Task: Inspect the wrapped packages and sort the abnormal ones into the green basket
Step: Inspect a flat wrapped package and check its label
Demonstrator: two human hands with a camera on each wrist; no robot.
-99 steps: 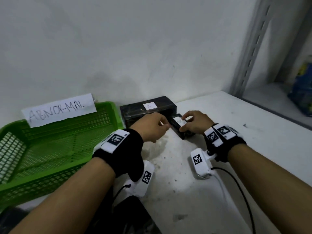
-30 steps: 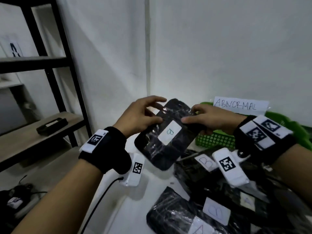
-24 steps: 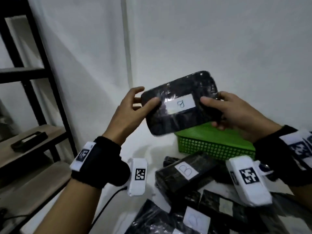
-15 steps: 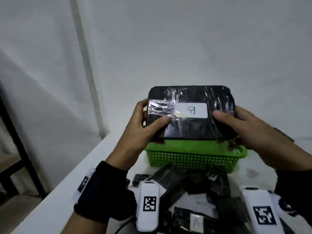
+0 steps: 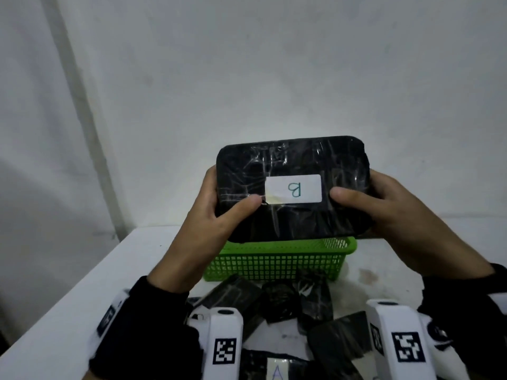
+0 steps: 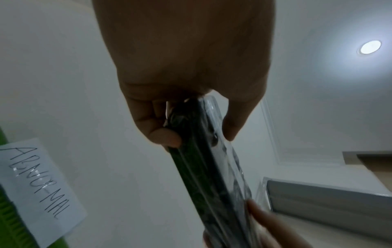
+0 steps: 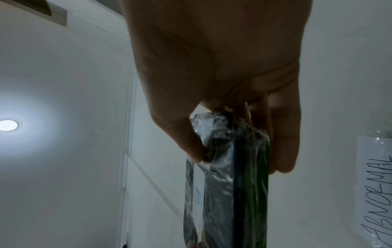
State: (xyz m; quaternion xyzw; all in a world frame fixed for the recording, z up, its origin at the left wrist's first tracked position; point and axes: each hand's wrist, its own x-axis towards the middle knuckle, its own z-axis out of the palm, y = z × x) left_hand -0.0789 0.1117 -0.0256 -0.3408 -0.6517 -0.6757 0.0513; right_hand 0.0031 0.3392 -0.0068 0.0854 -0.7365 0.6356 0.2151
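Black plastic film, creased and glossy, covers the wrapped package (image 5: 292,187) held up in the air in front of the white wall (image 5: 247,78), with its broad face toward the head camera and its long axis running left to right. A white label (image 5: 293,192) on that face carries a handwritten letter B, which reads upside down. The left hand (image 5: 216,212) grips the package's left short end, thumb pressed on the near face just beside the label and fingers curled behind; the right hand (image 5: 384,207) grips the right short end the same way, so the package spans the gap between the two hands. Both wrist views show it edge-on, a thin slab pinched between thumb and fingers. Below and behind it, the green basket (image 5: 277,260) stands on the white table (image 5: 82,297) against the wall; its inside is hidden by the package. A paper sign reading ABNORMAL (image 6: 40,189) is fixed to the basket. More black wrapped packages (image 5: 290,305) lie scattered on the table on the near side of the basket, one labelled A (image 5: 277,373) at the near edge.
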